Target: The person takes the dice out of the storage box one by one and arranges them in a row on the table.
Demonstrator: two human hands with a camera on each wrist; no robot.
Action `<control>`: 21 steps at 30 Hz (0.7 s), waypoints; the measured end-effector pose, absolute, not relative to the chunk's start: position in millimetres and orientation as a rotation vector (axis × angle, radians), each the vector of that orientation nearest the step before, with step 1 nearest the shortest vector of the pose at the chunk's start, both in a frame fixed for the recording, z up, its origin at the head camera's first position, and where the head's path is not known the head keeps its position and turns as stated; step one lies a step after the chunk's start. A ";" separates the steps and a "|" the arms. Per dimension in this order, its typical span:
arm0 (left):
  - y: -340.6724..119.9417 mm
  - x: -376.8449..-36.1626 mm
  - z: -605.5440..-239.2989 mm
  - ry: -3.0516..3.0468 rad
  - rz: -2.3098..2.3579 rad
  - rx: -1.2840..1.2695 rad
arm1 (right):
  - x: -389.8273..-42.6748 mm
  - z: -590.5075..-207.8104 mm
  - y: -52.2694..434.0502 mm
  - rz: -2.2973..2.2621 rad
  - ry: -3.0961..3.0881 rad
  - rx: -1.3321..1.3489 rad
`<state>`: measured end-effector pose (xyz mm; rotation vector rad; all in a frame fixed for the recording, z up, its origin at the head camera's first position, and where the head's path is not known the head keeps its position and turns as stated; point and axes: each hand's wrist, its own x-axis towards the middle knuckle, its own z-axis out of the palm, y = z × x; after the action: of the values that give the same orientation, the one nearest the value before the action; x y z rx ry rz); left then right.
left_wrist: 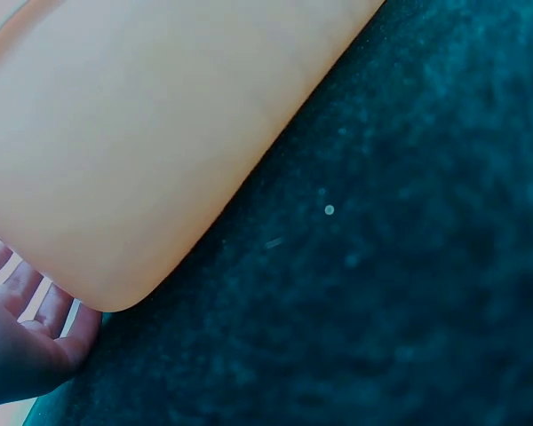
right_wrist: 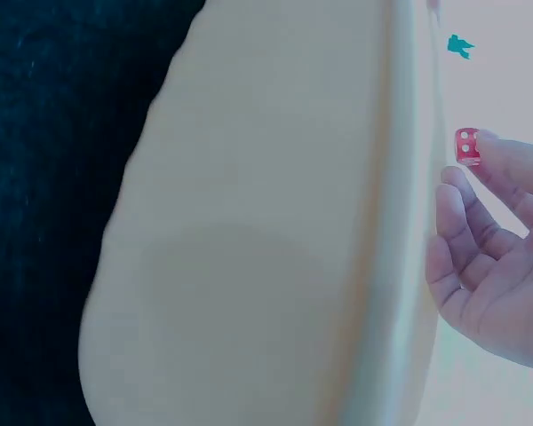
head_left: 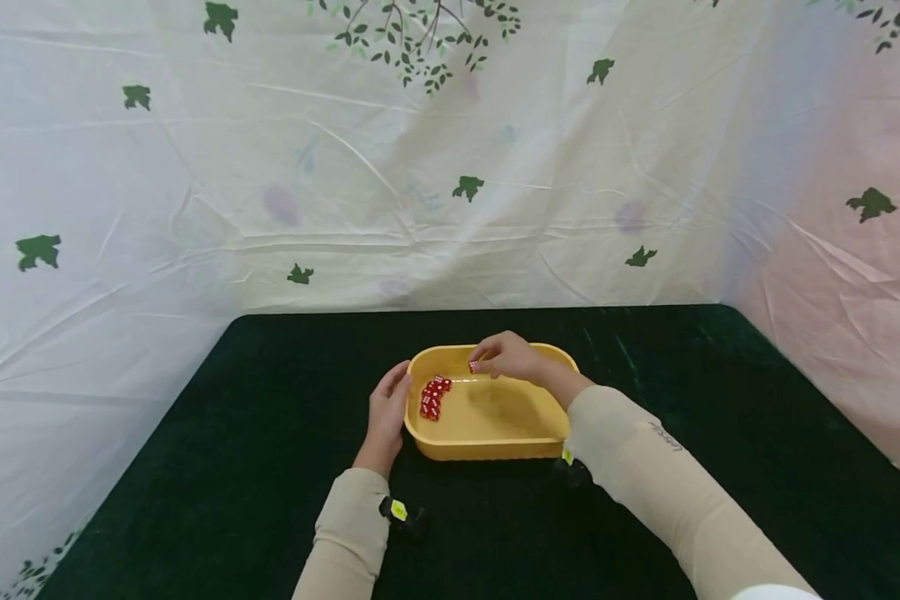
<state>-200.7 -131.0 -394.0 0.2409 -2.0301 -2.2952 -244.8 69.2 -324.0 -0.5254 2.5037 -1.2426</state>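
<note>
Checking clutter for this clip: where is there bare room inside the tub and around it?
Tub floor is bare right of the dice pile. Cloth is bare behind and right. Crowded: left wall, with left hand; back rim, where right hand pinches a die.

We see a shallow yellow tub [head_left: 487,417], rounded at the corners, sitting upright on the dark table near its middle, somewhat toward the front edge. A cluster of small red dice [head_left: 432,397] with white pips lies piled against the tub's left inner wall. One more red die [right_wrist: 467,146] is pinched in our right hand's [head_left: 512,357] fingertips, above the tub's far rim.
</note>
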 end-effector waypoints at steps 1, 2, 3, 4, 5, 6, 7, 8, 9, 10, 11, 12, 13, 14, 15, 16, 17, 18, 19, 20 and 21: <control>-130.8 -200.8 -394.4 -2.030 -2.296 0.246 | -244.8 -322.7 71.4 -1.235 2.506 -0.531; -130.6 -201.0 -394.8 -2.030 -2.297 0.248 | -244.7 -321.5 73.7 -1.229 2.509 -0.534; -130.5 -201.2 -395.2 -2.030 -2.297 0.253 | -244.4 -320.0 75.9 -1.224 2.513 -0.540; -130.5 -201.5 -395.6 -2.030 -2.295 0.257 | -244.2 -318.6 78.2 -1.215 2.515 -0.550; -130.4 -201.8 -395.9 -2.029 -2.295 0.263 | -243.7 -317.0 80.3 -1.208 2.517 -0.552; -130.4 -202.2 -396.2 -2.028 -2.295 0.265 | -243.0 -315.4 82.7 -1.200 2.521 -0.563; -130.4 -202.4 -396.5 -2.027 -2.294 0.265 | -242.4 -313.8 85.0 -1.195 2.523 -0.568; -130.3 -202.6 -396.7 -2.030 -2.291 0.265 | -241.8 -312.2 87.2 -1.191 2.525 -0.571; -130.2 -202.9 -396.8 -2.031 -2.291 0.266 | -241.4 -311.0 89.8 -1.186 2.527 -0.580; -130.1 -203.0 -396.9 -2.032 -2.289 0.266 | -241.1 -309.8 92.3 -1.186 2.527 -0.578; -130.0 -203.1 -397.0 -2.033 -2.288 0.262 | -240.6 -308.5 94.9 -1.185 2.530 -0.578; -130.0 -203.1 -397.0 -2.033 -2.287 0.257 | -240.3 -307.6 97.6 -1.186 2.529 -0.579; -129.9 -203.0 -397.0 -2.035 -2.285 0.255 | -240.2 -306.5 100.0 -1.195 2.527 -0.566; -129.9 -203.0 -396.9 -2.036 -2.284 0.254 | -240.4 -305.8 102.6 -1.200 2.529 -0.560; -129.9 -203.0 -396.7 -2.033 -2.286 0.253 | -240.4 -304.9 105.2 -1.202 2.532 -0.555; -130.0 -203.1 -396.6 -2.032 -2.285 0.252 | -240.2 -303.5 107.7 -1.203 2.537 -0.544; -130.1 -203.1 -396.3 -2.031 -2.284 0.249 | -240.4 -302.6 110.3 -1.205 2.540 -0.541; -130.2 -203.1 -396.1 -2.032 -2.283 0.252 | -240.6 -301.7 112.9 -1.205 2.542 -0.538; -130.2 -203.3 -395.9 -2.033 -2.283 0.255 | -240.7 -300.4 115.4 -1.205 2.546 -0.533; -130.3 -203.5 -395.8 -2.035 -2.282 0.259 | -240.8 -299.3 118.3 -1.204 2.551 -0.537; -130.3 -203.7 -395.7 -2.034 -2.283 0.260 | -241.0 -298.3 121.4 -1.204 2.555 -0.544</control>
<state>-203.7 -130.3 -395.7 0.2599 -2.0342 -2.2829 -241.0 121.4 -298.3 -0.5442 2.5554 -1.2039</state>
